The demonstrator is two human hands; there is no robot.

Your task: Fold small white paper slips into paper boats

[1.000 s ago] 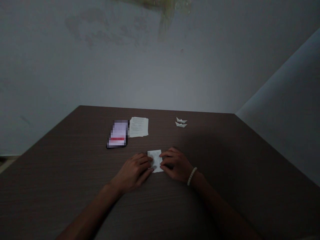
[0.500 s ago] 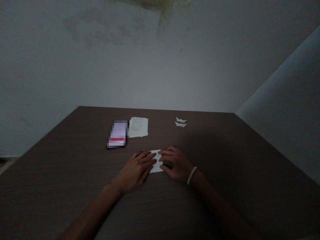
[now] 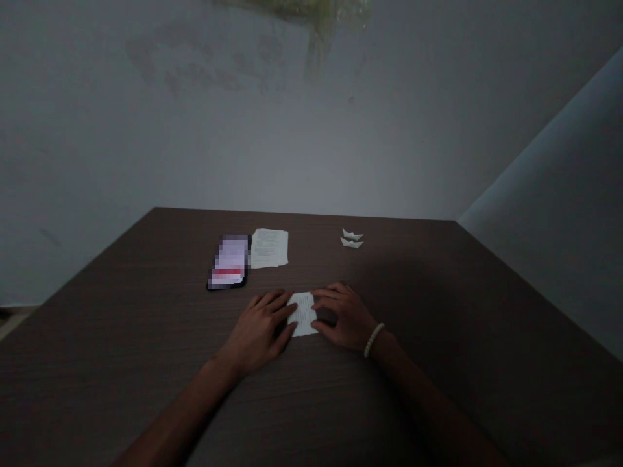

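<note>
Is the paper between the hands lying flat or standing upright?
Flat: the paper lies on the table, its printed face upward.

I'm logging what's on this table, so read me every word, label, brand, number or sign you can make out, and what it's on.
No text can be read.
Nearer small paper: lines of text, too small to read.
Paper stack: lines of text, too small to read.
Phone: screen pixelated, nothing readable.

On the table, the sheet lies between the left hand and the right hand. Behind it, to the left, lies the paper stack, with the phone at its left side. Two paper boats lie behind, to the right.
</note>
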